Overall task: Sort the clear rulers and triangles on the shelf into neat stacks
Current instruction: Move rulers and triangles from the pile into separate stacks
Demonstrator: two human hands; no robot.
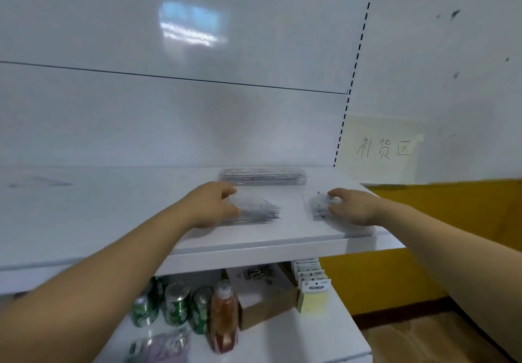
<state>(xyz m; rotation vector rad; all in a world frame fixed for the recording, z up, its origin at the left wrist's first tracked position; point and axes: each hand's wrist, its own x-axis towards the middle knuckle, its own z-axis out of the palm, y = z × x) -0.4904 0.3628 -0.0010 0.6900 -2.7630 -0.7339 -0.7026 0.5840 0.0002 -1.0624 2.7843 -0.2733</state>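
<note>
On the white shelf (141,207), the left hand (211,207) curls its fingers round the left end of a fanned stack of clear plastic triangles (257,211), and the right hand (350,207), at three o'clock from it, pinches a smaller, blurred pile of clear plastic pieces (317,207). A long bundle of clear plastic rulers (262,177) lies at twelve o'clock, near the white back panel (169,131). These sheets look light, stiff and slick, so a pile probably slides and fans under a push; they may crack if bent. Squaring likely works best by gripping the edges from both sides, thumb on top, rather than pressing the flat faces
</note>
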